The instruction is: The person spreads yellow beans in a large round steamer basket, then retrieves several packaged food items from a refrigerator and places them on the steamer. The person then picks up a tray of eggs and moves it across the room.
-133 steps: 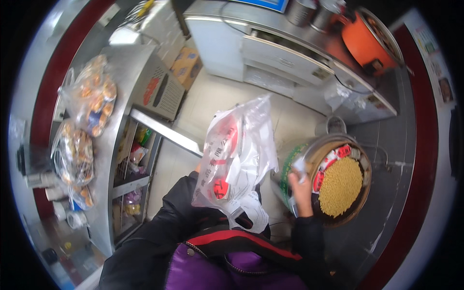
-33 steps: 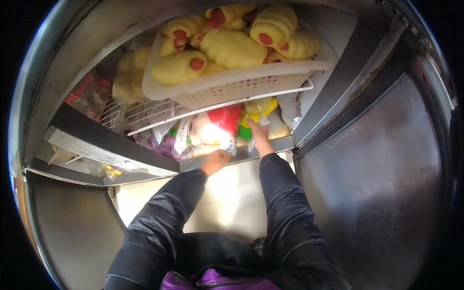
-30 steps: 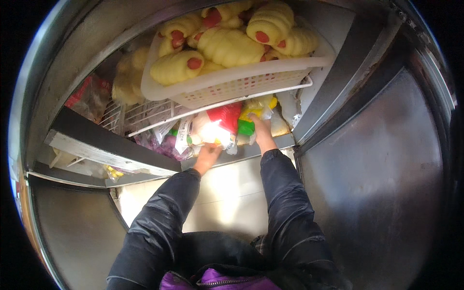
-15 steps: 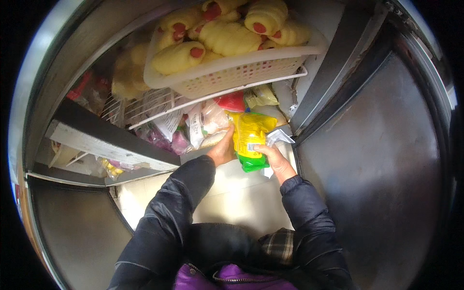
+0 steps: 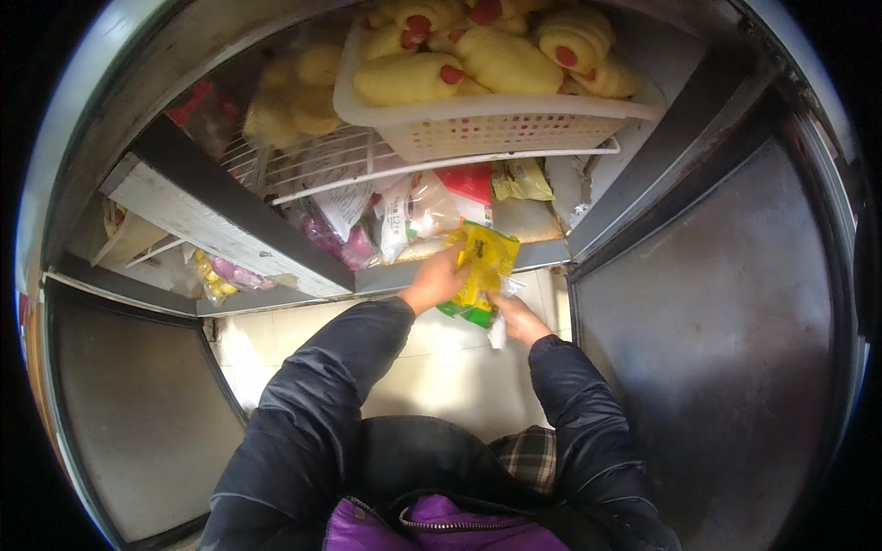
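I hold a yellow and green plastic food bag (image 5: 490, 250) in front of the lower shelf of an open fridge cabinet. My left hand (image 5: 435, 279) is closed on the bag's left side, fingers over its face. On the lower right, my right hand (image 5: 520, 318) grips the bag together with a crumpled white piece (image 5: 498, 332), paper or cloth; I cannot tell which. The bag tilts, its green end nearer me. Just behind it lie a clear plastic bag (image 5: 432, 207) with white contents, a red packet (image 5: 467, 182) and a yellow-green packet (image 5: 522, 179).
Above, a white perforated basket (image 5: 496, 136) of sausage rolls stands on a wire shelf (image 5: 367, 165). A grey upright post (image 5: 243, 225) divides the cabinet. Purple and yellow bagged items (image 5: 225, 275) lie left of it. Open doors flank me: left door (image 5: 138, 413), right door (image 5: 707, 303).
The bag has turned and tilted, so its face looks different. My left hand has shifted from its edge onto its face. The view has moved, placing the basket further right.
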